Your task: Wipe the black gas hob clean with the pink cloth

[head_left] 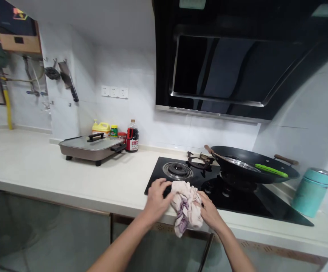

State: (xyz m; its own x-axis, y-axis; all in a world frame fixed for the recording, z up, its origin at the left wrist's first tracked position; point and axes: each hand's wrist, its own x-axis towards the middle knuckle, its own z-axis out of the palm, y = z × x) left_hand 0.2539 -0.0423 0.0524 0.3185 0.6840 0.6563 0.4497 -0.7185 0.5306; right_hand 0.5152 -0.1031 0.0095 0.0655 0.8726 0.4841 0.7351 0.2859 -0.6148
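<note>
A crumpled pale pink cloth with a purple patch hangs over the front edge of the counter, before the stove. My right hand grips its right side, the fingertips partly hidden in the folds. At the cloth's left edge is my left hand, thumb and fingers curved and apart, with a gap between them. Its thumb tip meets the cloth. Just beyond both hands lies the black glass gas stove, its left burner bare of its pan support.
A wok holding a lid and a green-handled utensil sits on the right burner. A pan support lies behind. Right stands a turquoise flask; left, an electric pan and sauce bottle. The range hood overhangs.
</note>
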